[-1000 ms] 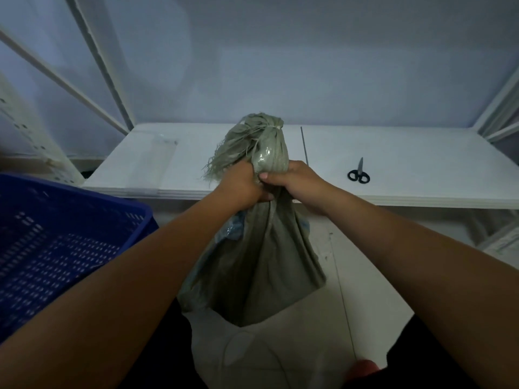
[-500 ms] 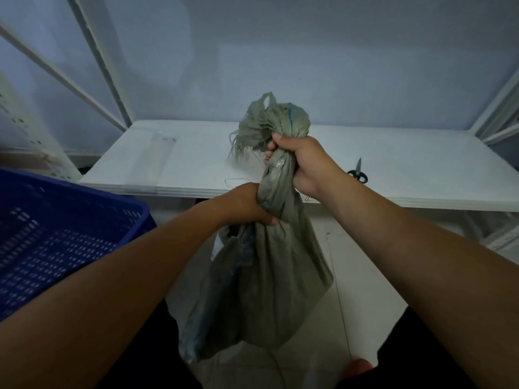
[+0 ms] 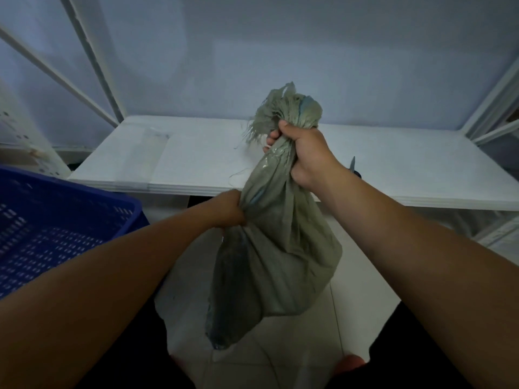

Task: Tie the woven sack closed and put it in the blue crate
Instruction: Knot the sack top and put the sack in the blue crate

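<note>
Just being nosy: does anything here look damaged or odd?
The sack's top edge is frayed into loose threads above the right hand. A stray thread lies on the white shelf. Nothing has spilled.

Scissors (image 3: 354,167) mostly hidden behind the right forearm (image 3: 393,220).

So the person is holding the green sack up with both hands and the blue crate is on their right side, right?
Not quite. The head view shows the blue crate on the person's left side, not the right. The rest is right: the right hand grips the neck of the green sack and the left hand holds it lower down.
</note>
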The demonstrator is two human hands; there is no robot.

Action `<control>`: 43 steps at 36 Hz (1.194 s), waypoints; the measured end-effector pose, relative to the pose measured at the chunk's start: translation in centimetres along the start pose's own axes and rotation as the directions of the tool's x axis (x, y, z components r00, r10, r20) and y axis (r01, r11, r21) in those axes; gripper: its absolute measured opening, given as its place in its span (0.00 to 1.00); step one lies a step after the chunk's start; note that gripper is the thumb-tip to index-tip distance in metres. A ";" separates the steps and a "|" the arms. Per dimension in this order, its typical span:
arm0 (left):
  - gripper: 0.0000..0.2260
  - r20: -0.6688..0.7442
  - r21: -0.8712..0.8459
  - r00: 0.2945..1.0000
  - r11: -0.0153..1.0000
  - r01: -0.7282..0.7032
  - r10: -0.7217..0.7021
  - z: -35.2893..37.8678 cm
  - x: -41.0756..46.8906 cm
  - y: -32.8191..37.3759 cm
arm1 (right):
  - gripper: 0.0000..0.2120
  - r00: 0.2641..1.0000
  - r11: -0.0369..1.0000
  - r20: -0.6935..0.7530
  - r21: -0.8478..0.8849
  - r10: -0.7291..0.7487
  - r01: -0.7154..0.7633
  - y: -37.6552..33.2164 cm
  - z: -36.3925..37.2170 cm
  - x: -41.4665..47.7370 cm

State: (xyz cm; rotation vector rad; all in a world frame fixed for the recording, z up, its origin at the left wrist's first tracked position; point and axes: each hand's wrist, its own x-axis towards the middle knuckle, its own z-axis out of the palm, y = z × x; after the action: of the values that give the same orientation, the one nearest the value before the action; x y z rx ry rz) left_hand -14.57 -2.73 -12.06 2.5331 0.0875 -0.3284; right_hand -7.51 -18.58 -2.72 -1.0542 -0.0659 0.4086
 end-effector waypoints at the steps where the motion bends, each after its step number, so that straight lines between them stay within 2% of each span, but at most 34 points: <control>1: 0.14 -0.009 -0.018 1.000 1.000 0.011 -0.011 -0.5 0.1 -0.2 | 0.04 1.000 1.000 -0.013 -0.018 -0.012 0.012 -0.2 -0.3 0.3; 4: 0.07 -0.023 -0.049 0.999 0.998 0.041 -0.042 -1.7 0.4 -0.3 | 0.05 1.000 0.999 -0.009 -0.052 -0.008 0.007 -1.1 -1.1 1.0; 7: 0.04 -0.055 -0.040 0.998 0.999 0.031 -0.033 -2.6 0.7 0.2 | 0.08 1.000 0.999 0.001 -0.050 0.008 -0.008 -1.8 -1.3 1.3; 13: 0.03 -0.129 -0.024 0.990 0.998 0.052 -0.055 -4.3 0.5 0.5 | 0.23 0.999 0.994 -0.015 -0.101 -0.034 0.032 -2.1 -1.1 1.6; 20: 0.04 -0.221 -0.035 0.972 0.997 0.073 -0.079 -6.0 -0.4 0.5 | 0.22 0.997 0.996 -0.069 -0.085 -0.023 0.017 -2.1 -0.2 1.2; 23: 0.02 -0.274 -0.039 0.959 0.997 0.070 -0.078 -6.8 -1.1 1.0 | 0.23 0.997 0.998 -0.068 -0.060 -0.039 0.034 -2.4 0.4 0.9; 29: 0.05 -0.391 -0.061 0.917 0.996 0.059 -0.078 -8.7 -2.5 1.6 | 0.22 0.995 0.997 -0.065 -0.025 -0.077 0.075 -3.6 2.5 -0.3; 33: 0.03 -0.416 -0.103 0.904 0.993 0.057 -0.095 -9.9 -3.7 1.6 | 0.28 0.991 0.995 -0.090 -0.018 -0.099 0.098 -3.6 3.9 -1.1; 37: 0.05 -0.453 -0.179 0.882 0.982 0.055 -0.132 -11.1 -4.7 1.2 | 0.37 0.991 0.997 -0.120 -0.040 -0.064 0.060 -2.7 4.7 -2.2; 40: 0.09 -0.469 -0.243 0.868 0.969 0.050 -0.163 -11.6 -5.5 1.3 | 0.27 0.986 0.994 -0.166 -0.111 -0.030 0.012 -2.0 5.3 -2.8; 43: 0.11 -0.492 -0.287 0.849 0.956 0.052 -0.194 -12.1 -6.0 1.4 | 0.20 0.979 0.972 -0.199 -0.219 0.040 -0.084 -1.2 6.0 -2.5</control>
State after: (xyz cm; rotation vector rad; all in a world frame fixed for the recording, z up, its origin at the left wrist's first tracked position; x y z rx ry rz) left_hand -17.60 2.87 -0.08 2.2837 0.4744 0.3117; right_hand -10.93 -15.00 1.67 -1.3195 0.0964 0.3590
